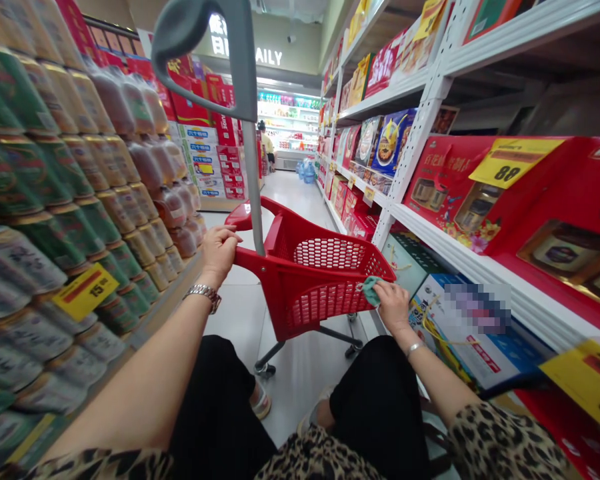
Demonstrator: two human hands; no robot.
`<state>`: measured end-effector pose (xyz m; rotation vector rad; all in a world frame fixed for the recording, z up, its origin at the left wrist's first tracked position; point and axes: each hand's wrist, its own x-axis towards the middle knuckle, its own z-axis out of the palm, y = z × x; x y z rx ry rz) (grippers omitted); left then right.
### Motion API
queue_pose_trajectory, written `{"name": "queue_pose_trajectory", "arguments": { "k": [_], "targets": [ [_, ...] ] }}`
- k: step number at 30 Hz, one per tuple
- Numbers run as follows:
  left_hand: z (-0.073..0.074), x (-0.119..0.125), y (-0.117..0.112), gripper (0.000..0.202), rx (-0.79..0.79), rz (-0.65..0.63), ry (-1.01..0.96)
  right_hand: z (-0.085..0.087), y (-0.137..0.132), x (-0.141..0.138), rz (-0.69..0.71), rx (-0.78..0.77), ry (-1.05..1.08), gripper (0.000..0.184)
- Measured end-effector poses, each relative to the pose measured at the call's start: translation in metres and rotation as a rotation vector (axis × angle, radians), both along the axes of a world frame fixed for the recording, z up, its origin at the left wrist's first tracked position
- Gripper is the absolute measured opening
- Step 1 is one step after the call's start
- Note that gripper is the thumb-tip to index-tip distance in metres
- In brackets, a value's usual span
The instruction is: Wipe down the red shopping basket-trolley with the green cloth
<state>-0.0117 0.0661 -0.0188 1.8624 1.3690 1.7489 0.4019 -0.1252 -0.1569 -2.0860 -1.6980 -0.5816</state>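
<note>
A red plastic shopping cart (307,277) stands in front of my knees, its mesh side towards me and a grey pull handle (246,73) rising from one end. My left hand (220,252) is closed over the red rim at the handle end. At the opposite end, my right hand (393,305) presses a small green cloth (371,291) against the cart's outer wall near the top corner. The fingers are bunched around the cloth, which they partly cover. The inside of the cart shows only in part.
Stacked shrink-wrapped cans (40,173) line the left side close by. White shelving (410,127) on the right holds red gift boxes (460,190), with more boxes below. Down the aisle floor (283,190) are blue water bottles (309,171) and a person (267,145).
</note>
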Motion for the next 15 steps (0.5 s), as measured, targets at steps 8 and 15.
{"name": "queue_pose_trajectory", "arguments": {
  "k": [8, 15],
  "targets": [
    [0.000, 0.005, 0.001, 0.017, -0.010, -0.001, 0.005, -0.002, -0.009, 0.037, -0.295, 0.108, 0.163, 0.045],
    [-0.002, 0.006, 0.002, 0.017, -0.022, 0.008, -0.007, -0.013, 0.007, 0.004, -0.191, 0.211, 0.239, 0.042]
  ]
}}
